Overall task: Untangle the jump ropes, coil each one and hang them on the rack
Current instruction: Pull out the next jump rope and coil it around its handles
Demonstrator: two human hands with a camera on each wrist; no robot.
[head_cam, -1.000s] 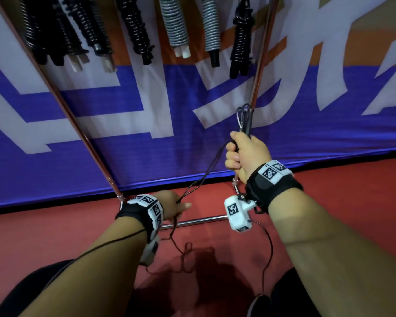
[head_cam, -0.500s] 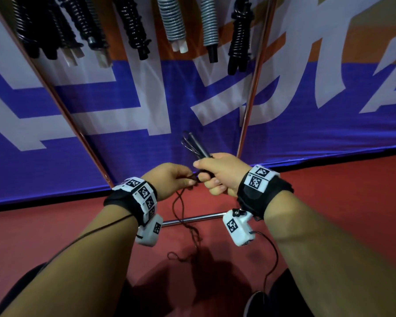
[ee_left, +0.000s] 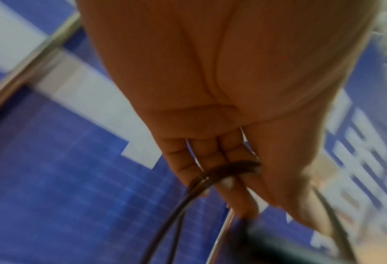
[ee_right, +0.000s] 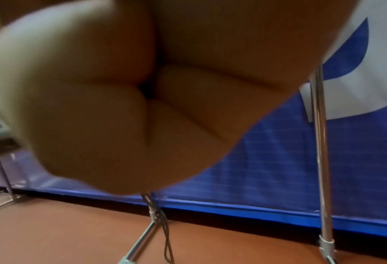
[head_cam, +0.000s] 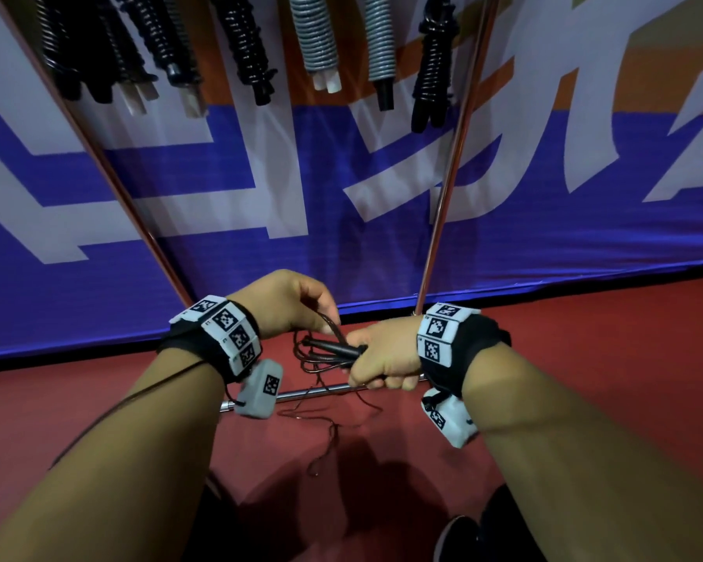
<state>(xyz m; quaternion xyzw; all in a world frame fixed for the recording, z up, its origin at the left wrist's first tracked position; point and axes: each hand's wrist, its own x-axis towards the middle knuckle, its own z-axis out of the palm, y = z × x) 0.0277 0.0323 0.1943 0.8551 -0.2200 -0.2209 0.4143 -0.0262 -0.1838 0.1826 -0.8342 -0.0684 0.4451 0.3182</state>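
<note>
Lowered since half a second ago, the handles (head_cam: 333, 350) are now laid nearly level instead of pointing up, long axis running left from the right hand (head_cam: 384, 354), whose fingers are curled round their right end. The left hand (head_cam: 289, 304) is placed just up-left of the free tips, a few cord (head_cam: 315, 358) loops pinched between thumb and fingers. Slack is trailed below both hands to the floor (head_cam: 585, 379). The next wrap is judged to fall to the left hand, carried round that axis; the rack (head_cam: 447, 188) stands beyond.
</note>
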